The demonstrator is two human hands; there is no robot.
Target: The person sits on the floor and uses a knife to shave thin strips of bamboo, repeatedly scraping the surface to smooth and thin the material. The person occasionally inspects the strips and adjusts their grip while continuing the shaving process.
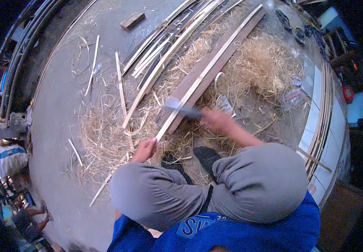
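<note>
A long, pale, thin strip of wood or bamboo (206, 71) lies lengthwise along a dark brown board (191, 80) on the floor. Its near end is pinched in my left hand (145, 150), just beyond my left knee. My right hand (218, 122) is closed around the dark handle of a knife (193, 112). The blade is smeared by motion and crosses the strip near the board's near end; whether it touches cannot be told. Curly shavings (257, 63) are heaped right of the board, and more lie scattered to its left.
Several long strips (164, 63) lie left of the board, with a small block (132, 21) beyond. Another strip bundle (322, 122) rests on white tiles at right. Sandals (284, 21) sit far right. A white sack (9, 159) and another person's feet (43, 218) are at left.
</note>
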